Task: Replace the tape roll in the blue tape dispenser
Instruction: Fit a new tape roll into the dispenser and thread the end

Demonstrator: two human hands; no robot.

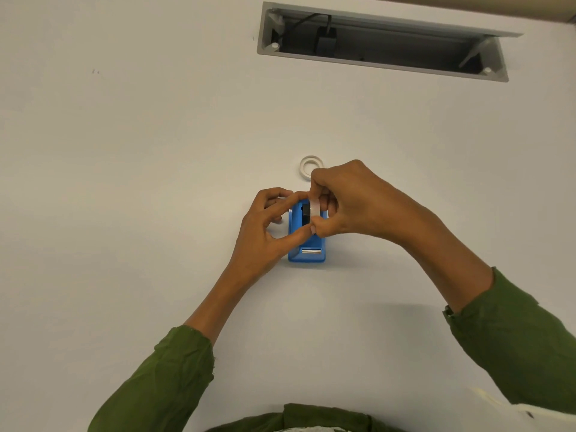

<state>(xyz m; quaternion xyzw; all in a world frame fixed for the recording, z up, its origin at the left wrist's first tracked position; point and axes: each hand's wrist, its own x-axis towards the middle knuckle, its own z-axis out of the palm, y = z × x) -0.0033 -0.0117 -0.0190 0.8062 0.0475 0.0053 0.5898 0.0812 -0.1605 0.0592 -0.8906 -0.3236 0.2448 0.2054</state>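
Blue plastic marks the tape dispenser, which sits on a plain white surface with its metal cutter end nearest the person. Directly above the dispenser's open well, the right hand holds a translucent tape roll edge-on, its fingers clamped on the roll from above and below. A black hub shows at the roll's left side (whether it is fully seated in the roll cannot be told). Left of the dispenser, the left hand has its thumb and forefinger closed on that same side of the roll, steadying it. Just beyond the dispenser lies a white ring, likely the spent core. Far beyond it, a cable hatch stands open in the surface. The likely risk: if the roll goes in tilted, the hub could miss its slots and jam or pop out; pressing unevenly could also slide the light dispenser.
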